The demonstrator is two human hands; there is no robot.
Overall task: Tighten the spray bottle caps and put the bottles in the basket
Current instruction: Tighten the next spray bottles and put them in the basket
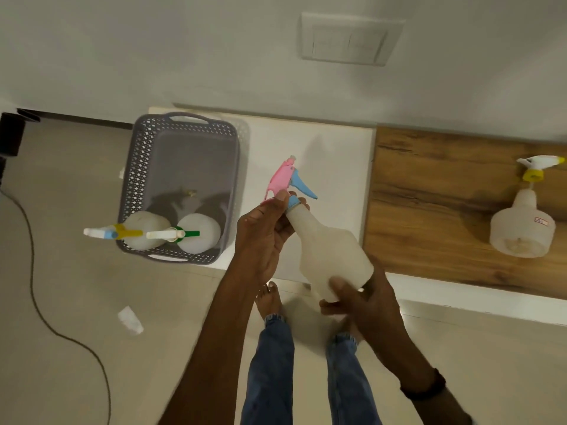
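Note:
I hold a translucent white spray bottle [329,250] tilted above the table's front edge. Its spray head [283,176] is pink with a blue trigger and blue cap. My left hand [264,237] pinches the cap at the bottle's neck. My right hand [362,299] grips the bottle's base from below. A grey perforated basket [144,167] stands on the left of the white tabletop [337,154]. Two bottles are inside at its near end, one with a yellow cap [129,233], one with a green cap [184,234]. Another bottle [523,225] with a yellow cap stands far right on the wood surface.
A wood-grain surface [429,204] adjoins the white tabletop on the right. A dark cable [33,286] snakes over the floor at left, near a small white scrap [130,320]. My legs and bare feet are below the table edge. A wall switch plate [349,39] is behind.

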